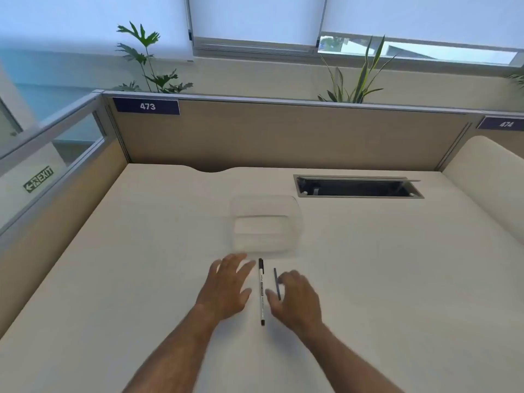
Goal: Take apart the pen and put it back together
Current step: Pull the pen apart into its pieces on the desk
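Head view looks down on a pale tabletop (113,279) enclosed by tan partition panels. A pen (261,292) lies flat on it about midway between the left and right edges and toward the near edge, its length running from near to far, black cap end pointing to the far edge. Just to its right lies a thin dark refill (277,283), roughly parallel to the pen and apart from it. The left hand (228,282) is spread with fingers straight and relaxed, just left of the pen, holding nothing. The right hand (295,297) sits just right of the pen, fingers loosely curved over the near part of the refill; whether they touch it cannot be told. Beyond the pen, toward the far edge, stands a clear plastic container (265,224), blurred. A recessed cable tray (358,187) is set in the tabletop near the far right corner.
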Available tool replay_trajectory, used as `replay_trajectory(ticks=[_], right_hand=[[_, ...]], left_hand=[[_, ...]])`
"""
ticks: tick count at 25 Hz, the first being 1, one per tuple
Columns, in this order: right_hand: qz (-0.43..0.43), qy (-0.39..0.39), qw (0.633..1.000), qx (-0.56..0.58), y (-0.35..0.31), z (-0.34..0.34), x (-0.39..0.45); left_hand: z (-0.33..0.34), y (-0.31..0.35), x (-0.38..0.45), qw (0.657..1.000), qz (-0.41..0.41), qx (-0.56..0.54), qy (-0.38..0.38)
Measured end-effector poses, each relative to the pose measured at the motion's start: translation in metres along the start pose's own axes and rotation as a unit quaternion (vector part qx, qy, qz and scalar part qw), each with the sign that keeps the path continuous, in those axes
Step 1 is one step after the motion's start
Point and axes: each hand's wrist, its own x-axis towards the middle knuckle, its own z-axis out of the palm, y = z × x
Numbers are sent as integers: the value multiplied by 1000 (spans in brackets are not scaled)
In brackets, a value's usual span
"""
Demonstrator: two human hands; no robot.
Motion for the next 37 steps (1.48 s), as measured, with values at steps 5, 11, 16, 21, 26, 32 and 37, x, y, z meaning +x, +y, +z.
replay_trajectory(ticks=[5, 11, 16, 21, 26, 32, 37], right_hand=[[79, -179, 981, 5, -15, 16, -28], [78, -206, 975, -12, -9, 10, -15], [-21, -188, 982, -18, 9, -3, 1], [-83, -197, 977, -18, 22, -27, 23], [-113, -253, 960, -49, 28, -38, 37], [-126, -269, 952, -71, 26, -42, 48], [-123, -233, 960, -93, 25, -40, 49]], left_hand=[[24, 6, -14, 993, 27, -41, -105], [25, 11, -12, 993, 37, -34, -105], [16, 13, -6, 997, 56, 3, -47], [9, 24, 2, 998, 30, -58, -18], [1, 28, 4, 994, 75, -62, 41], [-7, 30, 6, 992, 108, -51, 45], [-5, 30, 7, 992, 93, -73, 40]])
